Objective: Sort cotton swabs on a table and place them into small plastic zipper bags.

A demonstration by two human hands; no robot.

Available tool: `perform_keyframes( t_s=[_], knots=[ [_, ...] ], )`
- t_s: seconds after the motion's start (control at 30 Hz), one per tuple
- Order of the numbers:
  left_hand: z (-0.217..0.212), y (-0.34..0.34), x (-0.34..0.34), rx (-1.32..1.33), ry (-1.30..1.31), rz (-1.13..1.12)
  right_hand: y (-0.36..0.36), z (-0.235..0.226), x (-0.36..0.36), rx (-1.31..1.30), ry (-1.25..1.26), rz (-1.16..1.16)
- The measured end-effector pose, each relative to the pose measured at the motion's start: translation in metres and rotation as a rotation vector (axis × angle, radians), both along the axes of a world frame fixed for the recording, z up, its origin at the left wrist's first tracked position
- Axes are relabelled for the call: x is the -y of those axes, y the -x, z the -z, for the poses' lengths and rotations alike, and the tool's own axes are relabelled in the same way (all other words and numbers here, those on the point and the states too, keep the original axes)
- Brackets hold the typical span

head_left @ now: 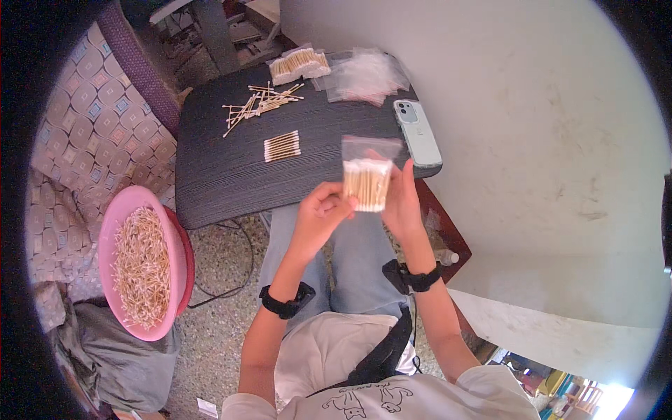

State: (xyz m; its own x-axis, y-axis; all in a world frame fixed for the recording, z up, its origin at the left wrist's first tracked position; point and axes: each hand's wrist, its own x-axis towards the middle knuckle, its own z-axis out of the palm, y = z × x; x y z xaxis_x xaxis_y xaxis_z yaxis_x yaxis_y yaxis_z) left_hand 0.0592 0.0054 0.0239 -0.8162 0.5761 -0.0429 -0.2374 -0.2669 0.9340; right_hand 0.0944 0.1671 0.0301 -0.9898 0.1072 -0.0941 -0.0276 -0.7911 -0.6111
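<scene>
Both hands up over lap: right hand (pixel 402 199) gripping small clear bag (pixel 369 176) stuffed with cotton swabs, left hand (pixel 320 213) pinching its near-left edge. Looks full, top unsealed I think. One packed bag (pixel 299 64) done far side of dark board (pixel 210 175); aligned bundle (pixel 282 146), loose swabs (pixel 260 103), empty bags (pixel 367 73) waiting. Pink bowl (pixel 112 231) left, loads left. Phone (pixel 417 131) right, nothing blocking.

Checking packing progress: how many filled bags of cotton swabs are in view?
2: one filled bag held between the left hand and right hand, another filled bag at the board's far edge. Others may be hidden.
</scene>
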Motion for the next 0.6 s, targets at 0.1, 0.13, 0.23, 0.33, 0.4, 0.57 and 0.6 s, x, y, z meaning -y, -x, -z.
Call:
perform_keyframes(
  t_s=[0.1, 0.13, 0.23, 0.33, 0.4, 0.57, 0.6],
  knots=[
    [0.000, 0.006, -0.004, -0.115, 0.054, -0.080, -0.006, -0.004, 0.002, -0.061, -0.521, 0.047],
    [0.002, 0.009, -0.004, -0.242, 0.080, -0.115, -0.006, -0.009, 0.005, -0.060, -0.519, 0.044],
    [-0.001, 0.011, -0.006, -0.218, 0.129, -0.162, -0.006, -0.016, 0.007, -0.018, -0.618, 0.015],
    [-0.009, 0.010, -0.014, -0.235, 0.008, -0.242, -0.003, -0.011, 0.006, -0.070, -0.720, 0.058],
    [-0.009, 0.015, -0.012, -0.268, 0.015, -0.210, -0.002, -0.011, 0.007, -0.112, -0.770, 0.063],
    [-0.005, 0.017, -0.007, -0.240, -0.013, -0.167, -0.004, -0.018, 0.008, -0.075, -0.764, 0.043],
    [-0.006, 0.016, -0.006, -0.170, -0.021, -0.160, -0.005, -0.020, 0.009, -0.076, -0.765, 0.044]
  ],
)
